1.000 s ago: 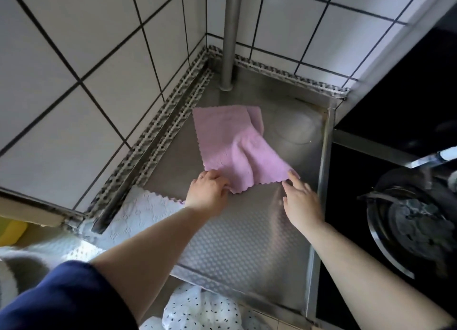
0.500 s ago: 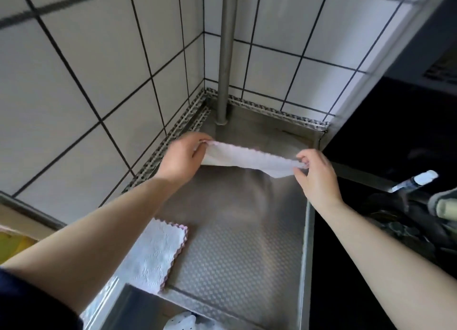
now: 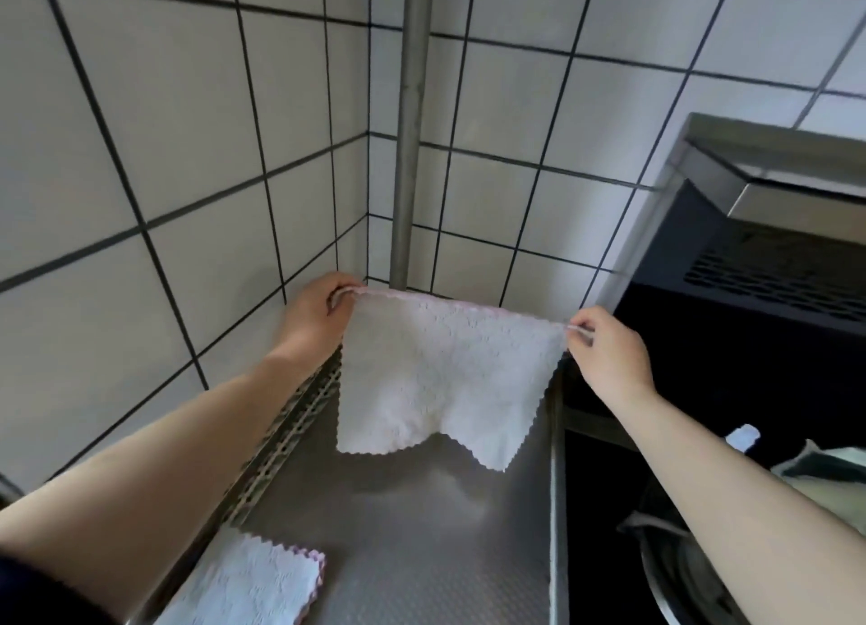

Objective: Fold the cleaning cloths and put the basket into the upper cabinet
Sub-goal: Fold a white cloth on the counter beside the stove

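Note:
A cleaning cloth [image 3: 440,371], white on the side facing me with a pink zigzag edge, hangs spread in the air above the steel counter [image 3: 403,540]. My left hand [image 3: 314,315] pinches its upper left corner and my right hand [image 3: 604,352] pinches its upper right corner. Its lower edge hangs free, just above the counter. A second cloth [image 3: 253,582], folded, lies flat at the counter's near left. No basket is in view.
Tiled walls meet in the corner behind the cloth, with a vertical metal pipe [image 3: 412,123] standing there. A range hood [image 3: 768,212] and the dark stove area with a pan [image 3: 693,573] lie to the right of the counter's raised edge.
The pink cloth lay on the counter with both hands at its near corners. Both hands lifted it by two corners, and it now hangs spread out, white side toward me.

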Motion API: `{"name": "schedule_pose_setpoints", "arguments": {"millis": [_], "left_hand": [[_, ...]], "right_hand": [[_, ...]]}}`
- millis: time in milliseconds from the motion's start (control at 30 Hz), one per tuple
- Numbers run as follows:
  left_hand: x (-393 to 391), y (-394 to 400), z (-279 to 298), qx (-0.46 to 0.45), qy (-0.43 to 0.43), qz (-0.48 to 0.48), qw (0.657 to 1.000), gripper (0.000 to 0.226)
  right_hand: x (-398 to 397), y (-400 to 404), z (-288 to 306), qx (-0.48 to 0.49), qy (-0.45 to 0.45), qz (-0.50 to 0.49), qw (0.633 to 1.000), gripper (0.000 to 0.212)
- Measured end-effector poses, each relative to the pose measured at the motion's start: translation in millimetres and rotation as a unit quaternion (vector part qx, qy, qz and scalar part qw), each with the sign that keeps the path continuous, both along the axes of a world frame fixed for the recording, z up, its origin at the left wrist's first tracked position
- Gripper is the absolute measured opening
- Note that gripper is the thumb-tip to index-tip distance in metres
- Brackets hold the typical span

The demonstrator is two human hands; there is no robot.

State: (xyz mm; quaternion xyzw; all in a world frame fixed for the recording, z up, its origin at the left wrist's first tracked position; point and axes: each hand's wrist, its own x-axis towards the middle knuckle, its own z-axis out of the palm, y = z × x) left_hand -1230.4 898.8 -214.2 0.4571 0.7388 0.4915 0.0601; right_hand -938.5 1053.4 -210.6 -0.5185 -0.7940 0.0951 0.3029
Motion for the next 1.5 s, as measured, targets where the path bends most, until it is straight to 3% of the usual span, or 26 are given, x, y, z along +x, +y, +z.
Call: {"name": "schedule_pose_setpoints", "arguments": {"millis": [167,267,367,500,733,967,1067,1167,1500], "left_hand": [[2.9,-15.9,3.9,0.042,-0.015,-0.003,0.999,0.016],[18.9,-38.6,-13.4,0.02,-0.008,0.008,1.0,0.017],[36.6,-66.7,-49.7,-0.022,0.013,0.003,1.0,0.017],[54.7,-111.3,-108.7,-0.125,0.02,-0.046,0.991,0.009],[84.0,-174.3,-175.2,-0.283,0.033,-0.118,0.951,0.017],[97.0,-180.1,-179.9,-0.309,0.015,-0.093,0.946,0.012],[94.5,-168.0,-183.2,-0.295,-0.023,-0.064,0.953,0.021],[92.9,-145.6,-186.3,-0.274,-0.038,-0.047,0.96,0.013],[74.3,-86.7,-201.9,-0.314,-0.048,-0.015,0.948,0.018]], "right_hand": [[5.4,-20.2,6.4,-0.081,0.258,0.048,0.962,0.008],[15.2,-41.9,-17.1,-0.12,0.312,0.059,0.941,0.009],[35.4,-72.5,-61.3,-0.174,0.277,0.045,0.944,0.02],[71.7,-129.3,-120.2,-0.248,0.184,0.05,0.95,0.012],[122.1,-192.0,-184.5,-0.312,0.036,0.046,0.948,0.012],[130.2,-198.3,-194.8,-0.309,-0.017,0.021,0.951,0.01],[123.2,-189.4,-194.2,-0.3,-0.006,-0.002,0.954,0.008],[110.9,-172.1,-193.2,-0.292,0.006,-0.024,0.956,0.01],[83.9,-120.2,-207.5,-0.284,-0.097,-0.062,0.952,0.016]]}}
